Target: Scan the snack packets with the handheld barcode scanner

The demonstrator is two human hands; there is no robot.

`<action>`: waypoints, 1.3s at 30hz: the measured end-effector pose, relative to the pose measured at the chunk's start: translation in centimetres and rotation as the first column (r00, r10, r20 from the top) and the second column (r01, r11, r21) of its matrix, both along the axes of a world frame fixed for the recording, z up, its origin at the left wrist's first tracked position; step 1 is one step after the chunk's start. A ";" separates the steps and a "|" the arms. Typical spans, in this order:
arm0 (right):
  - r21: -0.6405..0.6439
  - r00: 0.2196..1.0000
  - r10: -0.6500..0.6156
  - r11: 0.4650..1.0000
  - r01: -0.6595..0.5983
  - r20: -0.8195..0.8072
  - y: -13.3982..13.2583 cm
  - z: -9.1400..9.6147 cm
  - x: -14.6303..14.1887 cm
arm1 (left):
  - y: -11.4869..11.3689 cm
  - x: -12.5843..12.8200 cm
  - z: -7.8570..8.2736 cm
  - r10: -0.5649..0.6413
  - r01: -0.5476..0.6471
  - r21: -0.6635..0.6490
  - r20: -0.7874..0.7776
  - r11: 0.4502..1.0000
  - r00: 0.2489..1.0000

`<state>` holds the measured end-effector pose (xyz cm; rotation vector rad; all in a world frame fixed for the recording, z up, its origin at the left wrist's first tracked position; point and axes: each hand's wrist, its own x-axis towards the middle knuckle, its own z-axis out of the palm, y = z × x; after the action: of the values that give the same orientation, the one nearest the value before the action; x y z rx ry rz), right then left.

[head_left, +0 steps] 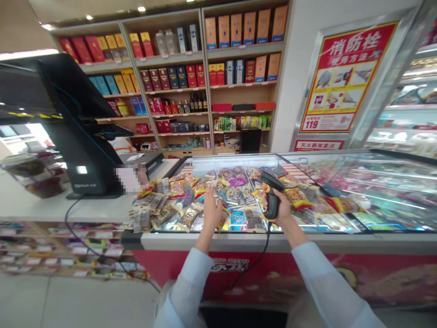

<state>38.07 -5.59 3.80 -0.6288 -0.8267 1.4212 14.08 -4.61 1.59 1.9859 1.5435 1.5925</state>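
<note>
My right hand [283,208] is wrapped around the grip of a black and yellow barcode scanner [272,202]. A dark cable hangs from the scanner's lower end and runs down in front of the freezer. My left hand [212,213] reaches over the snack packets [189,216], its fingers stretched forward and apart. Whether its fingertips touch a packet is hard to make out. Many small packets, silver-brown, yellow-red and purple, lie spread over the freezer's glass top [239,161]. A yellow-red packet [300,198] lies just right of my right hand.
On the left, a black checkout terminal [88,150] stands on a white counter [34,207], beside stacked tubs [41,175]. The chest freezer's second glass section [385,196] extends right. Shelves of boxed goods [177,77] line the back wall. A red notice [348,77] hangs at the right.
</note>
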 end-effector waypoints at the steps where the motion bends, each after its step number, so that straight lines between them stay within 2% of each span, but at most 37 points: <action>1: 0.005 1.000 0.014 1.000 -0.014 -0.003 0.3 -0.1 -1.2 | 0.3 -1.5 -0.1 0.039 -0.039 0.000 -0.003 0.999 0.999; 6: -0.050 0.990 0.139 0.989 -0.138 0.024 1.9 -1.0 -6.5 | 1.8 -7.8 -0.9 0.182 -0.183 -0.012 -0.050 0.983 0.982; 11: -0.066 0.971 0.235 0.970 -0.232 0.042 3.9 -1.7 -10.1 | 4.3 -10.6 -1.2 0.242 -0.242 0.009 -0.075 0.970 0.967; 16: -0.117 0.941 0.312 0.947 -0.299 0.128 5.7 -2.3 -11.9 | 6.7 -10.4 -2.0 0.247 -0.245 0.032 -0.148 0.969 0.958; 21: -0.225 0.928 0.340 0.926 -0.302 0.154 6.2 -3.4 -12.5 | 7.4 -9.8 -3.5 0.229 -0.256 -0.037 -0.342 0.966 0.912; 25: -0.183 0.933 0.336 0.933 -0.311 0.131 6.0 -3.6 -12.6 | 7.4 -9.9 -3.7 0.199 -0.282 -0.130 -0.440 0.951 0.875; 29: -0.156 0.930 0.348 0.931 -0.329 0.117 5.9 -3.4 -12.6 | 7.5 -10.0 -3.4 0.146 -0.232 -0.169 -0.409 0.958 0.901; 33: -0.181 0.910 0.377 0.920 -0.347 0.171 5.8 -3.1 -12.5 | 7.2 -10.0 -3.2 0.128 -0.175 -0.105 -0.352 0.979 0.927; 39: -0.172 0.908 0.367 0.926 -0.336 0.202 5.7 -3.0 -12.4 | 6.1 -9.7 -2.0 0.293 -0.269 0.122 -0.261 0.955 0.920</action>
<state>25.65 0.10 0.78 -0.7866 -1.0762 1.7662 4.33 1.44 -0.42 2.1912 1.9775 1.5492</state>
